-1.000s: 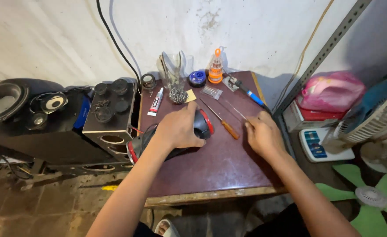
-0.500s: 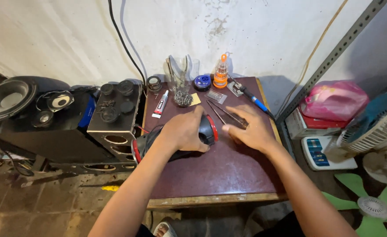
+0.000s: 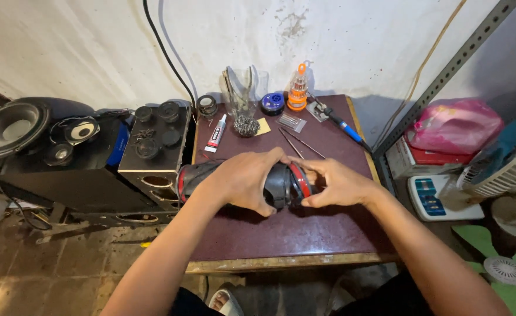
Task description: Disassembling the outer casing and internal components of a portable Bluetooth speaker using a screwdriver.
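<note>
At far left, beside the tabletop (image 3: 328, 234), stands a large black woofer (image 3: 9, 126) and a black speaker cabinet (image 3: 155, 149) with several small drivers on top. On the tabletop, along the wall edge, lie a glue tube (image 3: 216, 133), a glass jar of tools (image 3: 243, 102), a blue solder reel (image 3: 273, 103), an orange bottle (image 3: 297, 88), two thin rods (image 3: 299, 143) and a blue-handled soldering iron (image 3: 343, 124).

Centre: a black cylindrical speaker with red rings (image 3: 284, 184) lies on its side on the tabletop, near its left edge. The left hand (image 3: 243, 181) is wrapped over the body from above, fingers curled down, clamping it. The right hand (image 3: 337, 184) is closed on the red-ringed end, thumb and fingertips pinching the rim.

Judgement: the end cap is being worked on, by twisting or pulling. The next move calls for a firm counter-hold by the left hand.

Both forearms reach forward, wrists low, converging.

At right: a pink bag (image 3: 454, 126) and a fan (image 3: 504, 164).
</note>
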